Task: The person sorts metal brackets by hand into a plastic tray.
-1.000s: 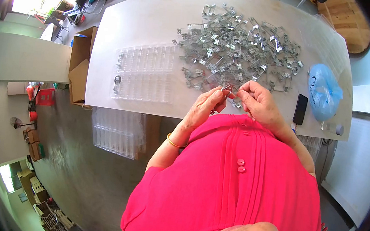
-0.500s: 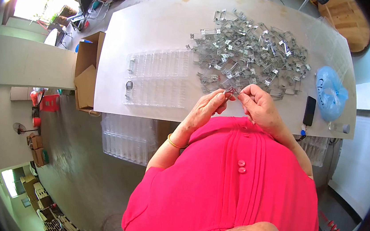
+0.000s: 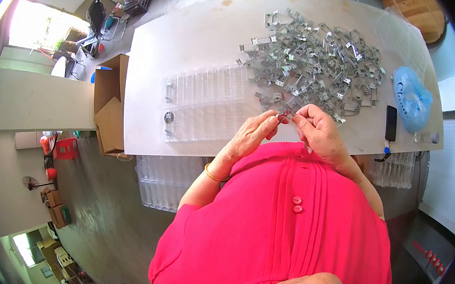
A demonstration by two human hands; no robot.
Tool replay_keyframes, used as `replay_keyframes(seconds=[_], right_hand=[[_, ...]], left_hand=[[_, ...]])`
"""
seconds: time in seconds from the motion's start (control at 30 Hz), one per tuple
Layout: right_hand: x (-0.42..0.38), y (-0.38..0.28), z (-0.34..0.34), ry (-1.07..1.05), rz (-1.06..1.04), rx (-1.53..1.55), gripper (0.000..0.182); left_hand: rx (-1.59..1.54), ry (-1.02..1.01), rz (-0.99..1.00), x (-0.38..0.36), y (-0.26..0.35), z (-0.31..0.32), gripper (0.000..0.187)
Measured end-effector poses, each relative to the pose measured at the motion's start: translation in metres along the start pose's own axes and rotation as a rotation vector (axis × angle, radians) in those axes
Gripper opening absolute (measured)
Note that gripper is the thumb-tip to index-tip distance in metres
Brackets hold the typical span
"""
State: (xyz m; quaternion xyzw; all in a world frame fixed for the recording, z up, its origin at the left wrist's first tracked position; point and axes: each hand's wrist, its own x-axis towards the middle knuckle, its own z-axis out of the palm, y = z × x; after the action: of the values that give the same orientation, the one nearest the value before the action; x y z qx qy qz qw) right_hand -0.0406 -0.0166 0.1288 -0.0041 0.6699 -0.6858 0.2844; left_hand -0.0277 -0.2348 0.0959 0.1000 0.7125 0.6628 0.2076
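My left hand point(image 3: 254, 133) is closed, thumb against fingers, pinching a small metal bracket point(image 3: 284, 115) with a reddish tint. Close beside it, my right hand point(image 3: 319, 131) pinches the same piece from the other side, and its fingertips hide part of it. Just beyond both hands lies a heap of thin silvery metal brackets point(image 3: 314, 63). To the left, a clear plastic tray point(image 3: 209, 107) with long ribbed compartments rests on the table. Two metal pieces sit in its left end, one with a dark round part point(image 3: 169, 117).
The white table point(image 3: 193, 40) carries a blue plastic bag point(image 3: 410, 99), a black phone point(image 3: 391, 124) and a small clear bottle point(image 3: 429, 138) at the right. An open cardboard box point(image 3: 110, 98) stands against its left edge. More clear trays point(image 3: 160, 182) are stacked below the front edge.
My view has turned slightly, so the table and its contents appear shifted and tilted. Both hands stay together on the small bracket, with barely any finger movement.
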Motion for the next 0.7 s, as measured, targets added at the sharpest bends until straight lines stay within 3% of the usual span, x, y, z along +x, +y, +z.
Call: replay_keyframes(seconds=[0.23,0.43,0.5,0.63,0.7], right_hand=[[0.003,-0.003,0.0,0.002,0.022,0.036,0.02],[0.007,-0.003,-0.024,-0.113,0.094,0.274,0.025],[0.008,-0.004,-0.039,-0.218,0.241,0.498,0.025],[0.007,-0.003,-0.072,-0.32,0.288,0.532,0.025],[0.007,-0.004,-0.086,-0.296,0.3,0.267,0.026]], left_hand=[[0.016,0.004,0.009,-0.001,-0.004,-0.003,0.053],[0.012,-0.072,0.0,0.006,-0.005,0.013,0.052],[0.007,-0.076,0.012,0.011,-0.004,0.021,0.052],[0.049,-0.116,0.048,0.023,0.005,0.044,0.049],[0.08,-0.119,0.069,0.029,0.011,0.057,0.049]])
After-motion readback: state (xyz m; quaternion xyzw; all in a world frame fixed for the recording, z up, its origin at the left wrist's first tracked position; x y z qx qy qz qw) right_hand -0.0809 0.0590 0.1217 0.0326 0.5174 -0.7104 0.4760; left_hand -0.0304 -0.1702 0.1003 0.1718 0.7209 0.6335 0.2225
